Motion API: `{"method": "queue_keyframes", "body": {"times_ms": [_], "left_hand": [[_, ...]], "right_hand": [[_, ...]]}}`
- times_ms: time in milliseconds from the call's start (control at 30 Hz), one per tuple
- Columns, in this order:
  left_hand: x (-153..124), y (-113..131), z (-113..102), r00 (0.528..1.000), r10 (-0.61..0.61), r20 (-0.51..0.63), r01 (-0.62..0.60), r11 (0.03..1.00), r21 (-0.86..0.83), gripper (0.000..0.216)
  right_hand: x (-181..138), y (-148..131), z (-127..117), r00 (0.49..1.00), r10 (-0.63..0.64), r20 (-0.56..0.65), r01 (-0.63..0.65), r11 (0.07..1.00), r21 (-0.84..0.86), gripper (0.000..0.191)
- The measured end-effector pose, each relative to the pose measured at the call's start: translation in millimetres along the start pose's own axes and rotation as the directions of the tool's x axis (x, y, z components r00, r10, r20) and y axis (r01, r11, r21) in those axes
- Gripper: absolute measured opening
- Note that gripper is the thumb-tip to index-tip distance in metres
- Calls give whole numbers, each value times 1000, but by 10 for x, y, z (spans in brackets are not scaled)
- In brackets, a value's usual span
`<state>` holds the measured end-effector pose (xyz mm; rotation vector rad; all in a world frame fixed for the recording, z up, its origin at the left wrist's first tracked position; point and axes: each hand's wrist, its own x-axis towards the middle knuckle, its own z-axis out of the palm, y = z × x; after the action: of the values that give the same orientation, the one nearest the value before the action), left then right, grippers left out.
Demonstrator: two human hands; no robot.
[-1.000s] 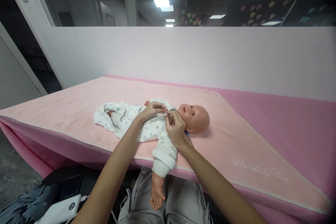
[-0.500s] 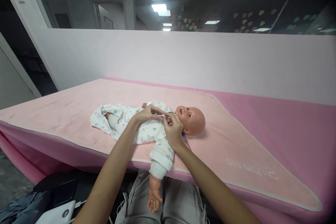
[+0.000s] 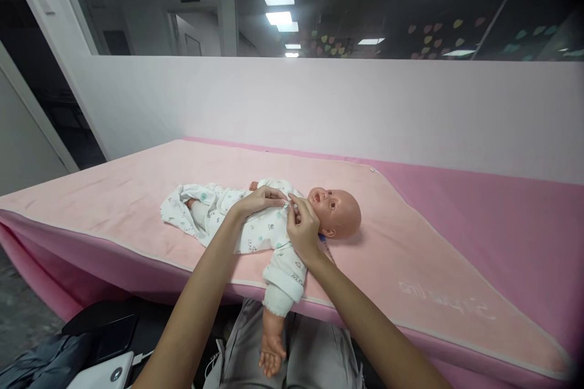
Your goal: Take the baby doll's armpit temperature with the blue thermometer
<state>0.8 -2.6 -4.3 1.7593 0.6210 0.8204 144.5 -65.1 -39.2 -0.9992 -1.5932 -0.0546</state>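
A baby doll lies on its back with its head to the right. It wears a white printed baby outfit whose leg part lies loose at the left. My left hand rests over the doll's chest, its thumb and fingertips pinching the front of the outfit. Just below the doll's chin my right hand pinches the cloth near the collar, so the fingertips of both hands almost meet. The exact bit of cloth between them is hidden. One doll arm hangs over the table's front edge, its sleeve cuff folded back.
A pale pink blanket covers the table over a darker pink cloth. Behind rises a white wall with a window above it. At the lower left are a white device, a dark phone and grey fabric.
My fingers have drawn closer together at the doll's collar, with the left hand flattening over the chest. The whole view has shifted slightly; the doll lies as before.
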Motion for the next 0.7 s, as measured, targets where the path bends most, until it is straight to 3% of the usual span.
{"method": "queue_keyframes", "body": {"times_ms": [267,567,700], "left_hand": [[44,-33,16,1000,-3,2,3,998,-68,16],[5,37,67,994,38,-102,-41,999,-28,21],[7,15,72,981,68,-184,-63,998,31,21]], "right_hand": [[8,-12,-9,999,21,26,-21,999,31,23],[20,-3,-21,999,-21,45,21,1000,2,25],[8,-4,-8,995,-97,24,98,995,-33,25]]}}
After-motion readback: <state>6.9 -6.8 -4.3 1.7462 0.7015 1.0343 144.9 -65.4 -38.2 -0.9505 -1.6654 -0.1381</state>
